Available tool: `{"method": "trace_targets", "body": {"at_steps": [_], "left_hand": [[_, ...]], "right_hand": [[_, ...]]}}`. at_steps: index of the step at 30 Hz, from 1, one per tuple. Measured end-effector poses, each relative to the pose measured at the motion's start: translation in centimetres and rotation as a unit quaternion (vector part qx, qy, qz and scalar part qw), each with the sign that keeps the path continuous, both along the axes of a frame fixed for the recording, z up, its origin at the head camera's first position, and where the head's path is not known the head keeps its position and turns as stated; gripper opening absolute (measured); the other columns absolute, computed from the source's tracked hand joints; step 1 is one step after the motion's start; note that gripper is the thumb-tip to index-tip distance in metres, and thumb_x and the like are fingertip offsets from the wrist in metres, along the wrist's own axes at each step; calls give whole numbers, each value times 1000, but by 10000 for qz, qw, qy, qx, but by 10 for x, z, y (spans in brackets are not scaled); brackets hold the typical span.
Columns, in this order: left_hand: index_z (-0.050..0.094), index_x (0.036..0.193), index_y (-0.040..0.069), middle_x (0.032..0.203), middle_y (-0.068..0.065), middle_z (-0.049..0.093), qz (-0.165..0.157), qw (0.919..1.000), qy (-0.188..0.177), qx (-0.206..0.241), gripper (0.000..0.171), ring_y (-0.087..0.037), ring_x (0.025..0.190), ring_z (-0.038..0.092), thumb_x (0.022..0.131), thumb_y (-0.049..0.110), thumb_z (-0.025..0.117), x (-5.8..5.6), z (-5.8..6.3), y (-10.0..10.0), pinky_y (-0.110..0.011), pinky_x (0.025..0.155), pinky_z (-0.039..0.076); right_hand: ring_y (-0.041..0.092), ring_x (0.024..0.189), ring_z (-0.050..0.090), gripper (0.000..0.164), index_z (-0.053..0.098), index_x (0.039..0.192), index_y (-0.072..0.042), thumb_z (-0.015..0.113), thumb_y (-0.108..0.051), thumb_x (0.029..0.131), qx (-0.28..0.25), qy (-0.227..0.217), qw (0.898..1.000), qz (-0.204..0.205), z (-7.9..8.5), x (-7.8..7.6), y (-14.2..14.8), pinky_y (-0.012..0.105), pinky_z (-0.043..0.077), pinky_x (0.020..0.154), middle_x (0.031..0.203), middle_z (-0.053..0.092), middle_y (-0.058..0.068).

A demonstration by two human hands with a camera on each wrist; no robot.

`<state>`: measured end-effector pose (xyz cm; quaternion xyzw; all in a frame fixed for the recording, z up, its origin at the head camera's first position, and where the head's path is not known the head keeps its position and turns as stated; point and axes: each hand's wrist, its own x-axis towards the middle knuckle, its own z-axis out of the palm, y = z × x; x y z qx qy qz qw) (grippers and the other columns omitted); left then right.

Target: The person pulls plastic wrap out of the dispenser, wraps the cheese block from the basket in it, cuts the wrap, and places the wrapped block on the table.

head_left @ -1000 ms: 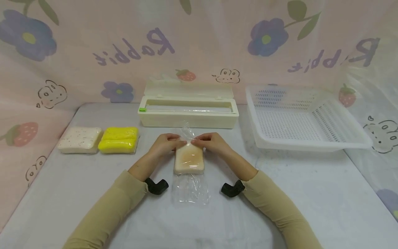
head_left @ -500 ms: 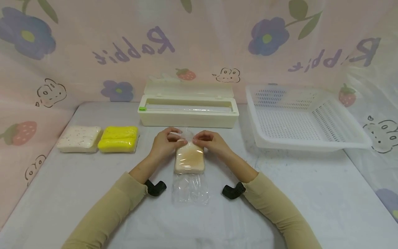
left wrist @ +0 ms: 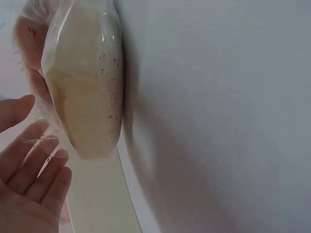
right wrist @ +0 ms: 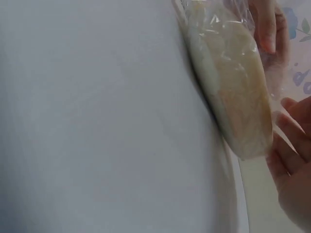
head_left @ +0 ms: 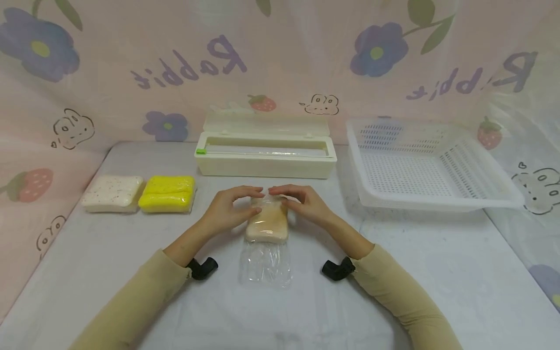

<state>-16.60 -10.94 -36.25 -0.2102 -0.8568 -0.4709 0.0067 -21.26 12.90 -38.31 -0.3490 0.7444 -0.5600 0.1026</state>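
Observation:
A toast-coloured bread slice (head_left: 267, 228) lies in clear cling film (head_left: 265, 266) on the table, with loose film spreading from its near end. My left hand (head_left: 224, 210) and right hand (head_left: 309, 208) flank its far end, fingers extended and relaxed. Both thumbs are over the slice's top. In the left wrist view, film lies against the fingertips of the left hand (left wrist: 31, 187), and red specks show low on the bread slice (left wrist: 87, 97). The right hand (right wrist: 294, 170) has its fingers beside the far end of the bread slice (right wrist: 238, 92) in the right wrist view.
Behind stands a cream box (head_left: 267, 168) with its lid raised and a film roll (head_left: 267, 150) inside. A white perforated basket (head_left: 437, 201) is at the right. Two wrapped blocks, one white and speckled (head_left: 112, 193), one yellow (head_left: 167, 194), sit at the left.
The fingers have gone from pinching the film at the slice's far end to being spread out over it. The gathered film there has come down, and both wrists have moved outward.

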Motion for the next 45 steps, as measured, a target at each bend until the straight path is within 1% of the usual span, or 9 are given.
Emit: {"method": "trace_targets", "body": {"at_steps": [6,13,17,24,27,30,34,38,45], "left_hand": [[63,122,-1,133,-13,59,-906,9879,872,-911,35,-30,129,50,91,16,62,13,-1,-6,-47,108,38],[42,143,2,153,-10,35,-1345,9616,659,-2298,51,-27,143,29,102,32,43,26,-1,-9,-45,115,28],[39,145,3,154,-10,32,-1362,9577,611,-2461,50,-27,144,28,103,31,41,26,-1,-7,-45,115,27],[47,139,2,149,-12,42,-975,9615,1155,-2294,42,-31,136,42,97,8,49,33,0,-15,-47,110,36],[41,142,-2,150,-15,39,-1020,9562,1335,-2396,58,-31,137,40,86,-1,57,39,-2,-23,-46,111,35],[31,146,-4,155,-16,29,-1149,9521,1222,-2558,76,-31,141,33,81,8,68,44,-3,-24,-46,113,32],[28,147,-3,155,-18,27,-1124,9544,1103,-2538,95,-34,141,31,77,34,80,51,-2,-17,-48,113,31],[41,141,-1,148,-16,39,-974,9600,1326,-2266,81,-32,135,40,78,34,79,55,0,-9,-46,109,37],[60,116,4,120,-7,62,-524,9846,1020,-1321,33,-24,114,58,87,18,71,52,5,-1,-43,99,48]], "right_hand": [[23,133,47,33,65,122,-3,54,3,91,768,1059,9912,221,3,7,9,35,34,113,133,59,11],[26,139,37,37,55,133,-2,51,-5,97,1969,2114,9540,794,8,16,14,39,28,115,145,47,11],[25,142,32,39,51,137,-3,47,-8,99,2357,2223,9420,880,10,18,15,39,26,117,148,43,9],[24,145,26,59,38,146,-6,58,-7,91,2203,2169,9485,695,12,28,25,42,29,115,157,27,10],[20,147,18,79,25,152,-11,68,-14,86,2495,2002,9445,747,11,36,31,43,26,116,161,16,8],[21,148,13,94,17,154,-13,76,-28,82,2818,2050,9346,719,9,44,31,43,25,117,162,11,7],[23,148,14,102,17,154,-12,78,-43,78,2937,2445,9223,581,8,52,26,44,27,116,161,13,8],[25,147,19,89,31,150,-11,75,-44,80,2713,2778,9200,529,7,56,19,46,29,115,159,21,10],[27,133,44,41,61,123,-8,73,-20,86,1785,2326,9556,288,9,60,13,43,42,106,142,48,13]]}}
